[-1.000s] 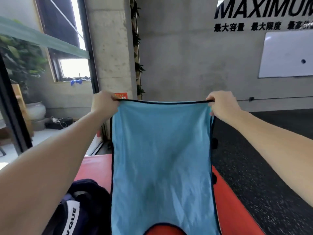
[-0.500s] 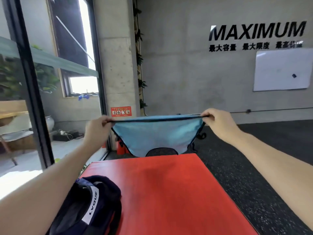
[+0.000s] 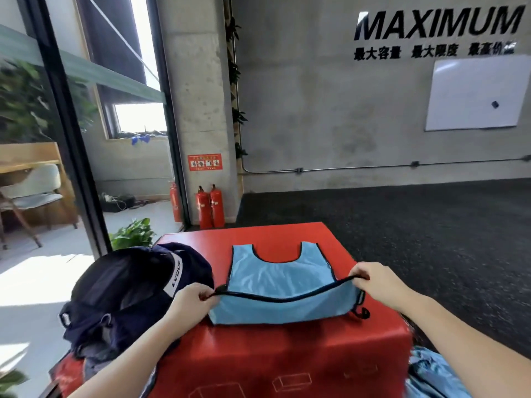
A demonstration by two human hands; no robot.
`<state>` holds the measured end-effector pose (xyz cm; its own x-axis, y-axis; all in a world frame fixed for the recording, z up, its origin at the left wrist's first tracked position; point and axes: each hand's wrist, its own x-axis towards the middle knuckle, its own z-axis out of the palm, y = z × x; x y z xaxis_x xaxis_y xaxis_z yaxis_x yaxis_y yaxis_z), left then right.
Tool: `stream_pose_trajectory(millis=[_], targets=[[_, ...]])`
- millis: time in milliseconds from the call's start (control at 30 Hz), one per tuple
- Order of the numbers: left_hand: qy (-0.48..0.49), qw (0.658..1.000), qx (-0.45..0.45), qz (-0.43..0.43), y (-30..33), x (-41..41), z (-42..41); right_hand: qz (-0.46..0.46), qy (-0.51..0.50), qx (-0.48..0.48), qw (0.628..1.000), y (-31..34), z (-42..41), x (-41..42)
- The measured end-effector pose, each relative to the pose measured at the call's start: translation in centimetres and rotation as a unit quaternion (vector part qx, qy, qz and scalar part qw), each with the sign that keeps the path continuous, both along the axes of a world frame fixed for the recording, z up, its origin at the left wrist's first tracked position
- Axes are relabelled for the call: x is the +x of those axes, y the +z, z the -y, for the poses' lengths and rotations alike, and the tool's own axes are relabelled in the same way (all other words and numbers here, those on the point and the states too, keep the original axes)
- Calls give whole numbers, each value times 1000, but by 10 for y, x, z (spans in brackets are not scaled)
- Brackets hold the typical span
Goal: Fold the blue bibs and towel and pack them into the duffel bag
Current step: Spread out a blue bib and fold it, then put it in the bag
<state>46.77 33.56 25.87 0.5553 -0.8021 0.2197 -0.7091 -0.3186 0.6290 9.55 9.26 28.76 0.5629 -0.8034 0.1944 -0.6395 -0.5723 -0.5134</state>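
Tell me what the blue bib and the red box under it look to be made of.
Blue bib: thin synthetic fabric, probably polyester; slight sheen, soft wrinkles, dark piping along its edges. Red box: looks vinyl-covered, likely padded; smooth, glossy, reflecting window light.

- Looks like a gym or training hall, judged by the red box (image 3: 287,354) standing on dark speckled rubber floor (image 3: 416,239).
- Behind the box: bare concrete wall (image 3: 301,96) with big black "MAXIMUM" lettering (image 3: 436,23) and a whiteboard (image 3: 477,93) below it.
- Behind the box, to the left: extinguishers (image 3: 210,206) at a concrete pillar (image 3: 195,81).
- Left of the box: glass front, plants (image 3: 133,234), chair (image 3: 31,193).
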Motion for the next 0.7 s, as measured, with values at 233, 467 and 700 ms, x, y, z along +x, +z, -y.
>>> stream_pose_trajectory(millis=[233,467,700], targets=[[-32,984,-80,-157,16,-7,22,39,-7,14,999,7,20,-8],[32,986,-101,-131,-9,-2,78,56,-40,60,996,-29,77,21],[109,986,-51,-120,-75,18,131,124,-83,99,984,-102,113,70]])
